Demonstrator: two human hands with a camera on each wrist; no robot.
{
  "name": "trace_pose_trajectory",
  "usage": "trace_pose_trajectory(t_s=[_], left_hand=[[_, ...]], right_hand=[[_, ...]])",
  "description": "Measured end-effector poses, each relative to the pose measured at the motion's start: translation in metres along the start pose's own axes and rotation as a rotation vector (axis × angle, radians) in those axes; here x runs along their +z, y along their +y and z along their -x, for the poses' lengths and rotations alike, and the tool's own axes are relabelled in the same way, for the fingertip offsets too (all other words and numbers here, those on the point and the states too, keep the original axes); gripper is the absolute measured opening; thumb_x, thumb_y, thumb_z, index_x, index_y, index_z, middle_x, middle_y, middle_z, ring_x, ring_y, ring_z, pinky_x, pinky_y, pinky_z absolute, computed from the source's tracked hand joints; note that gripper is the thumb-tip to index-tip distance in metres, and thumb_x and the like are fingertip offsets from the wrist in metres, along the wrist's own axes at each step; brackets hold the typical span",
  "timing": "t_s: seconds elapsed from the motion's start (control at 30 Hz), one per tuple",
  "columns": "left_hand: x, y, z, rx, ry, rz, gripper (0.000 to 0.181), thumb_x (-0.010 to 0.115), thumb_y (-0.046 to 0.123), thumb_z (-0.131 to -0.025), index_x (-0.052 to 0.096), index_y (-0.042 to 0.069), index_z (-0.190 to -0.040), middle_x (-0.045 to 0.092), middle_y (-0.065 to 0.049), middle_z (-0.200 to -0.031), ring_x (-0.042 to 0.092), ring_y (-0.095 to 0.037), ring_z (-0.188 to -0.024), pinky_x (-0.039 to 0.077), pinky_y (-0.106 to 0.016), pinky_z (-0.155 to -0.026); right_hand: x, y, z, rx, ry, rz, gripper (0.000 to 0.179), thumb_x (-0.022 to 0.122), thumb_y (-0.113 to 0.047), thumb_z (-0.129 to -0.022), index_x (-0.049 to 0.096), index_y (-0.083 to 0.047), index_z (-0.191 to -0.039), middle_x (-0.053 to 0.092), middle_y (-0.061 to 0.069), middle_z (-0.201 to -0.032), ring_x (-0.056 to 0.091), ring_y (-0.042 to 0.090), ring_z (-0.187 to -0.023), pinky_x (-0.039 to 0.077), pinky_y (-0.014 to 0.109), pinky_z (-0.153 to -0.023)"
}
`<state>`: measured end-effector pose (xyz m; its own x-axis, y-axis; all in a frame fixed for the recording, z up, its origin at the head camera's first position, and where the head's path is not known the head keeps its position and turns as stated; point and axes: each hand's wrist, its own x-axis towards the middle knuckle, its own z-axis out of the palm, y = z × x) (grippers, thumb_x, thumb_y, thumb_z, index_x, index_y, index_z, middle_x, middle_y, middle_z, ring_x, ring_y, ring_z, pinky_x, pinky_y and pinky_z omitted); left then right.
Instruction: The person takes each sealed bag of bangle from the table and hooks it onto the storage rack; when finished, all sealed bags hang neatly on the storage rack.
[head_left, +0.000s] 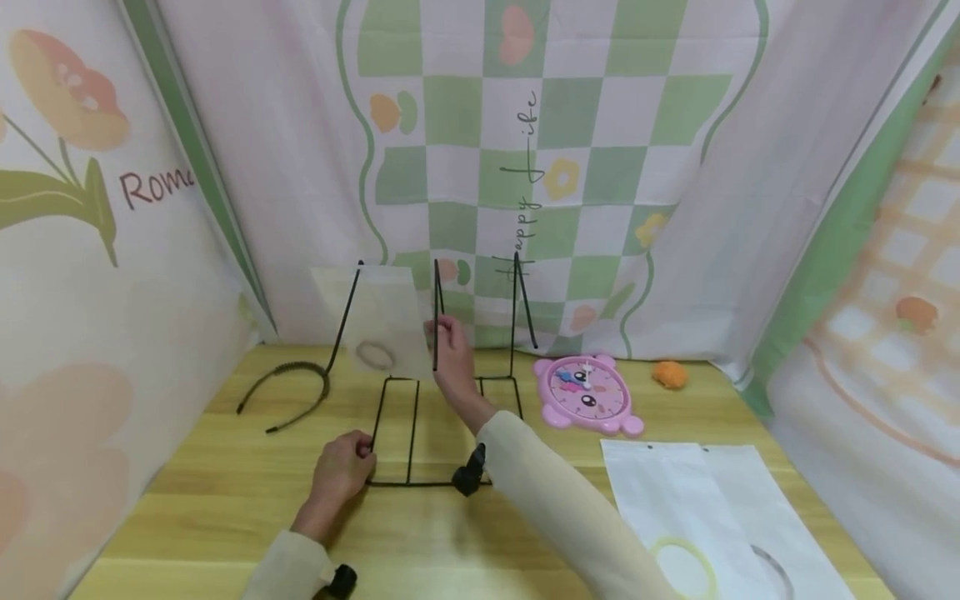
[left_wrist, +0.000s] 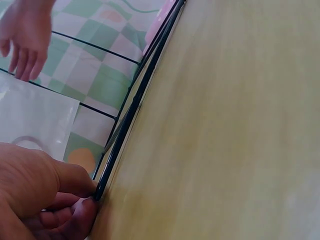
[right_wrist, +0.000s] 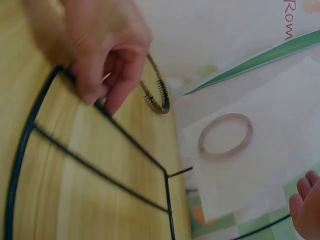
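Two hands at the black wire rack (head_left: 408,483), mid-surface (head_left: 408,542). Left grip (head_left: 342,467) pinches the near left base corner. Rack looks stiff, fairly light, slick, liable to slide or tip; corner is a sound hold. Farther off, right grip (head_left: 453,358) loose, fingers relaxed, by the right edge of the bag (head_left: 390,308), which hangs upright at the rack's far left. Bag probably light, limp, slippery; take by an edge. Ring (right_wrist: 219,156) inside, perhaps brittle.

Hidden: right base, partly behind the sleeve (head_left: 562,492); the bag's support. Headband (head_left: 294,365), left: contact with rack unclear.
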<state>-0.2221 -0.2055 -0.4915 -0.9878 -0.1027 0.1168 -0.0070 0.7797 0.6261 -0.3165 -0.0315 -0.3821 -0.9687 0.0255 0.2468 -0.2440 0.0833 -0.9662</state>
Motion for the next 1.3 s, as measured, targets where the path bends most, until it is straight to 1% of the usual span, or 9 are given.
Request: trace_pose_trajectory(t_s=[0.17, 0.4, 0.57, 0.77, 0.87, 0.93, 1.0, 1.17, 1.3], left_hand=[[-0.001, 0.002, -0.001, -0.01, -0.004, 0.003, 0.029, 0.066, 0.008, -0.081, 0.068, -0.002, -0.108, 0.066, -0.004, -0.085, 0.061, -0.019, -0.077, 0.052, -0.038, -0.071], [-0.001, 0.002, 0.001, -0.016, 0.014, 0.006, 0.03, 0.064, 0.007, -0.079, 0.068, -0.002, -0.108, 0.065, -0.002, -0.084, 0.061, -0.019, -0.078, 0.052, -0.041, -0.073], [-0.001, 0.002, 0.001, -0.016, 0.012, 0.022, 0.03, 0.064, 0.006, -0.079, 0.068, -0.002, -0.108, 0.065, -0.002, -0.084, 0.06, -0.019, -0.078, 0.052, -0.04, -0.073], [-0.001, 0.002, 0.004, -0.032, -0.002, 0.019, 0.031, 0.064, 0.008, -0.079, 0.068, -0.001, -0.108, 0.065, -0.002, -0.085, 0.06, -0.019, -0.077, 0.051, -0.039, -0.071], [-0.001, 0.002, 0.006, -0.027, -0.015, 0.014, 0.03, 0.064, 0.007, -0.08, 0.067, -0.002, -0.108, 0.065, -0.003, -0.085, 0.06, -0.019, -0.078, 0.051, -0.039, -0.071], [-0.001, 0.002, 0.007, -0.027, -0.019, 0.014, 0.03, 0.064, 0.007, -0.08, 0.067, -0.002, -0.108, 0.064, -0.003, -0.085, 0.06, -0.019, -0.078, 0.051, -0.039, -0.071], [-0.001, 0.001, 0.008, -0.026, -0.024, 0.017, 0.03, 0.065, 0.007, -0.08, 0.067, -0.003, -0.108, 0.064, -0.003, -0.085, 0.06, -0.019, -0.078, 0.051, -0.039, -0.07], [-0.001, 0.0, 0.007, -0.018, -0.017, 0.016, 0.032, 0.064, 0.007, -0.08, 0.066, -0.004, -0.111, 0.066, -0.004, -0.086, 0.061, -0.02, -0.079, 0.052, -0.039, -0.071], [0.001, 0.0, 0.005, -0.012, -0.008, 0.012, 0.032, 0.064, 0.006, -0.08, 0.067, -0.004, -0.11, 0.066, -0.004, -0.085, 0.06, -0.019, -0.077, 0.051, -0.038, -0.07]], right_hand=[[-0.032, 0.013, 0.013, -0.096, -0.044, 0.007, 0.029, 0.039, -0.018, -0.104, 0.054, -0.005, -0.126, 0.06, 0.01, -0.123, 0.055, 0.026, -0.117, 0.043, 0.043, -0.101], [-0.086, 0.026, 0.031, -0.211, -0.075, 0.065, 0.029, 0.041, -0.015, -0.104, 0.053, 0.002, -0.124, 0.06, 0.021, -0.122, 0.055, 0.03, -0.117, 0.041, 0.046, -0.104], [-0.13, 0.037, 0.047, -0.229, -0.07, 0.161, 0.026, 0.046, -0.005, -0.1, 0.054, 0.003, -0.124, 0.06, 0.023, -0.121, 0.056, 0.034, -0.116, 0.043, 0.047, -0.102], [-0.177, 0.03, 0.075, -0.196, -0.054, 0.261, 0.035, 0.054, 0.008, -0.091, 0.05, 0.012, -0.126, 0.058, 0.031, -0.121, 0.056, 0.046, -0.113, 0.045, 0.054, -0.098], [-0.199, 0.034, 0.089, -0.212, -0.018, 0.296, 0.037, 0.057, 0.01, -0.088, 0.05, 0.015, -0.124, 0.059, 0.033, -0.119, 0.057, 0.048, -0.11, 0.045, 0.054, -0.096], [-0.214, 0.041, 0.097, -0.225, 0.015, 0.311, 0.038, 0.058, 0.012, -0.086, 0.05, 0.016, -0.123, 0.06, 0.033, -0.117, 0.057, 0.047, -0.108, 0.048, 0.05, -0.095], [-0.229, 0.051, 0.102, -0.235, 0.053, 0.338, 0.038, 0.059, 0.012, -0.086, 0.051, 0.015, -0.123, 0.061, 0.03, -0.116, 0.058, 0.043, -0.106, 0.05, 0.039, -0.093], [-0.263, 0.074, 0.107, -0.211, 0.108, 0.393, 0.038, 0.059, 0.009, -0.088, 0.051, 0.01, -0.125, 0.061, 0.025, -0.117, 0.059, 0.024, -0.104, 0.045, 0.011, -0.087], [-0.288, 0.078, 0.116, -0.103, 0.121, 0.471, 0.043, 0.06, 0.003, -0.089, 0.047, 0.008, -0.129, 0.059, 0.025, -0.121, 0.058, 0.027, -0.106, 0.045, 0.011, -0.085]])
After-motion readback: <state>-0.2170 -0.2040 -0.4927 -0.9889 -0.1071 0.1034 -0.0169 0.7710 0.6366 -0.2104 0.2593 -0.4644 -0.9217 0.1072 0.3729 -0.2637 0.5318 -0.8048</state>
